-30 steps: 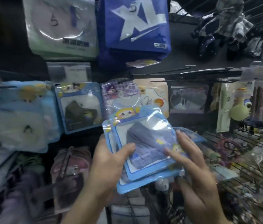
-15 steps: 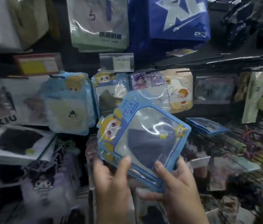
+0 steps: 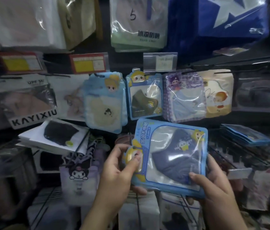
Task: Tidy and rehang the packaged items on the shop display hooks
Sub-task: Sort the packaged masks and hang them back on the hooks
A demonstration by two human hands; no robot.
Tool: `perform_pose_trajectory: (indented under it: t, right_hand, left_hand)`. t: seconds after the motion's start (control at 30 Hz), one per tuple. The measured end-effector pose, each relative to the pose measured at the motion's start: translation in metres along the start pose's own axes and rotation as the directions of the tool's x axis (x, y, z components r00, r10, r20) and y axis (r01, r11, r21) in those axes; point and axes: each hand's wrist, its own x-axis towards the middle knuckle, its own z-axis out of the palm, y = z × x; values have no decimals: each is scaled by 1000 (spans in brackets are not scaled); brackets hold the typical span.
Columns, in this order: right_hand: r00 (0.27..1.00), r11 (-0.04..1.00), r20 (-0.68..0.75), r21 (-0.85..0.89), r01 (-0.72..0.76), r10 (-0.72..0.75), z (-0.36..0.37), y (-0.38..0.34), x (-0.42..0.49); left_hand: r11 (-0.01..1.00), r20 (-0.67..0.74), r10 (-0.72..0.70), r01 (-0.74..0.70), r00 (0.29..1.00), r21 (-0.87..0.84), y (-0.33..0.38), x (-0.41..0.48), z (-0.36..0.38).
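Head view of a shop display. Both hands hold a blue mask packet (image 3: 172,151) in front of the rack, below the row of hanging packets. The packet lies turned sideways, its cartoon-head tab to the left, with a navy mask visible through the clear window; further blue edges show beneath its lower border. The left hand (image 3: 114,170) pinches the cartoon-head tab, thumb on the front. The right hand (image 3: 213,185) grips the lower right corner, thumb pressed on the window and fingers curled behind. Above, on hooks, hang a blue packet with a dark mask (image 3: 145,97), a purple checked packet (image 3: 184,97) and a cream packet (image 3: 218,95). A stack of blue packets (image 3: 247,135) lies at the right.
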Motion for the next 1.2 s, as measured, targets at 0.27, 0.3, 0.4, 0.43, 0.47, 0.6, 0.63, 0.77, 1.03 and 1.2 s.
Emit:
perform_pose_trajectory:
  t: [0.27,0.3,0.4,0.43,0.47,0.6,0.63,0.77,1.03,1.2]
  right_hand:
    - [980,984,-128,-110,141,-155,9,1,0]
    - [977,984,-149,-115,139,-156,8,4,2]
    - [954,973,-233,-172,152,-190,7,8,1]
    - [944,969,-263,-195,151,-200,8,8,0]
    - [936,966,-284,-208,153,-209,9,7,-1]
    - [911,944,-307,-267,194,-274,8,7,-3]
    - [908,941,-308,-272,203,-285,7,7,-3]
    - [894,932,-320,-285,226,-314,10,4,-4]
    - [906,922,-300,-335,193,-299,19,0,-12]
    - [869,882,-316,-406,238,-380,20,-1,-14]
  left_hand:
    - [1000,-11,-14,13,1000,-17,-5,1,9]
    - [1000,-25,-22,22,999,-13,-4,2,11]
    - [999,-66,-45,45,997,0,-7,2,18]
    - [999,-77,-51,50,996,-6,-8,2,19]
    - [999,-89,-53,52,995,-16,-9,2,21]
    - [999,-97,-20,18,995,-29,-13,2,23]
    - [999,-96,-9,6,995,-33,-13,2,23]
    - [998,-83,-7,2,997,-56,-14,0,21]
    - [995,-129,94,-88,987,53,-15,0,19]
    - [947,-108,225,-191,968,258,-7,13,19]
